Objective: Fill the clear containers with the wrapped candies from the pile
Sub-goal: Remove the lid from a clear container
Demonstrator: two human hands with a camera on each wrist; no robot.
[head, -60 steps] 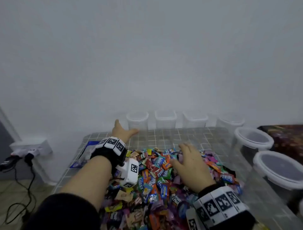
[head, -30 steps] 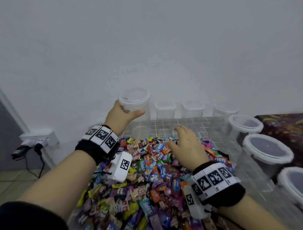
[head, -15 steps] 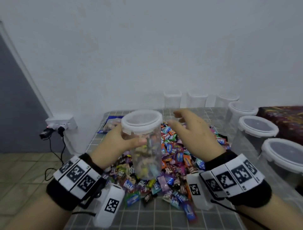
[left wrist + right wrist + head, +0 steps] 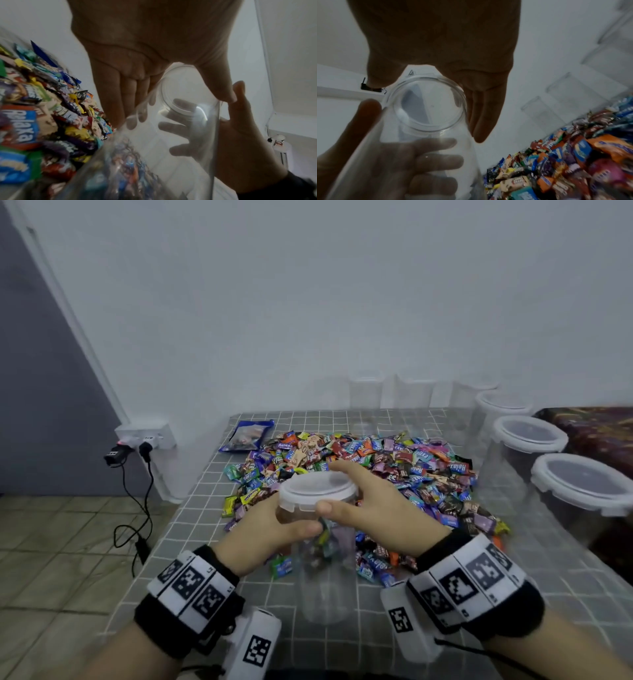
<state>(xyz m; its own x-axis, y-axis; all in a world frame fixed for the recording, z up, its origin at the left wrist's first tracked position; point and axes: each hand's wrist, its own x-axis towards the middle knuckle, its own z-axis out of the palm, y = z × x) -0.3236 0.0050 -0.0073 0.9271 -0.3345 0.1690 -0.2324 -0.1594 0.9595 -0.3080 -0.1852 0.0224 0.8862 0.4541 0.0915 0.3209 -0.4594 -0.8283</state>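
A tall clear container (image 4: pixel 323 580) with a white lid (image 4: pixel 317 491) stands upright just in front of the candy pile (image 4: pixel 394 470). My left hand (image 4: pixel 270 530) grips its upper body, thumb on the near side. In the left wrist view the fingers (image 4: pixel 120 97) wrap the clear wall (image 4: pixel 180 142). My right hand (image 4: pixel 364 503) holds the lid, thumb on the near rim and fingers across the far side. The right wrist view shows the lid (image 4: pixel 426 102) from below, between my thumb and fingers (image 4: pixel 483 108). The container looks empty inside; candies show through it.
Several lidded clear containers (image 4: pixel 582 484) line the table's right edge, and more stand at the back by the wall (image 4: pixel 366 393). A blue bag (image 4: pixel 246 434) lies at the back left of the grid-patterned table (image 4: pixel 191 535). A wall socket with cables (image 4: pixel 144 440) is left of the table.
My left hand took a container from the back row and brought it over the pile to the near side. My right hand left the candies and came onto its lid.
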